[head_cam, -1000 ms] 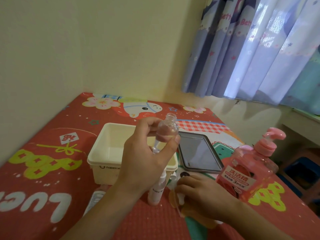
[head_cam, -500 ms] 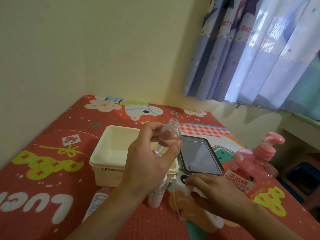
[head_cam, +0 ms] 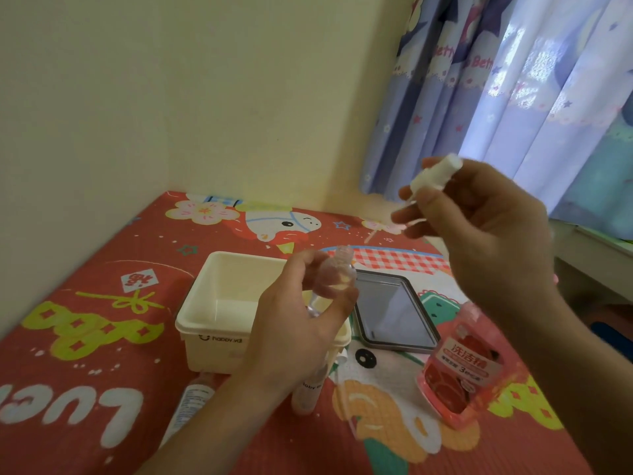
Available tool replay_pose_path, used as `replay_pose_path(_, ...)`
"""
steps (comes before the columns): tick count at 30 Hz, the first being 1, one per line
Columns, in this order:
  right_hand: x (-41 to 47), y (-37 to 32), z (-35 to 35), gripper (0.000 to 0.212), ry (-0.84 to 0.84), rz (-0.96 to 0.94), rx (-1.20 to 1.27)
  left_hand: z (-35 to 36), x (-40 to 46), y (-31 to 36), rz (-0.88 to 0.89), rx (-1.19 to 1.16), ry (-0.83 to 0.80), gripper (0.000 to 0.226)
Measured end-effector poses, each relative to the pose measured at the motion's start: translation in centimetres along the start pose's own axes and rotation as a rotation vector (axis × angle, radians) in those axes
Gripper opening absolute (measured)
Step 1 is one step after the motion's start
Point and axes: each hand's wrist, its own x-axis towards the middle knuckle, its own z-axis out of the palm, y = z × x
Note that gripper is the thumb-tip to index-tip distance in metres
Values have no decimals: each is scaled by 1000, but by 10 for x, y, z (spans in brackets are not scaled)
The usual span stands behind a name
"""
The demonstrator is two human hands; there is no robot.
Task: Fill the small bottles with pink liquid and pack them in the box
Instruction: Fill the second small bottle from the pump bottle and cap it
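One open bottle, one spray cap, one box

Left hand (head_cam: 301, 323) grips the small bottle (head_cam: 334, 281) over the cream box (head_cam: 219, 334) marked "habby"; right hand (head_cam: 479, 228) fingers pinch the white spray cap (head_cam: 433, 178). Pink soap bottle (head_cam: 462, 368) reads "洗洁精".

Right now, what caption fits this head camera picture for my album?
Left hand holds an uncapped small bottle over the cream box; right hand lifts its white spray cap.

Pink pump bottle (head_cam: 462, 368) — pump head hidden behind right forearm. Two bottles (head_cam: 306, 394) near the box (head_cam: 219, 323) part-covered by left forearm — labels unreadable. White cap (head_cam: 433, 176) blurred.
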Motion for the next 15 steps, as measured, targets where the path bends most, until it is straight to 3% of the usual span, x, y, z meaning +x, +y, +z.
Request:
replay_pose_path(5,18,-16,7,15,6,9,69,2,-1,-1,6,20,-9,33)
replay_pose_path(15,10,-1,14,16,-178,117,-3,2,0,-2,26,35,2,32)
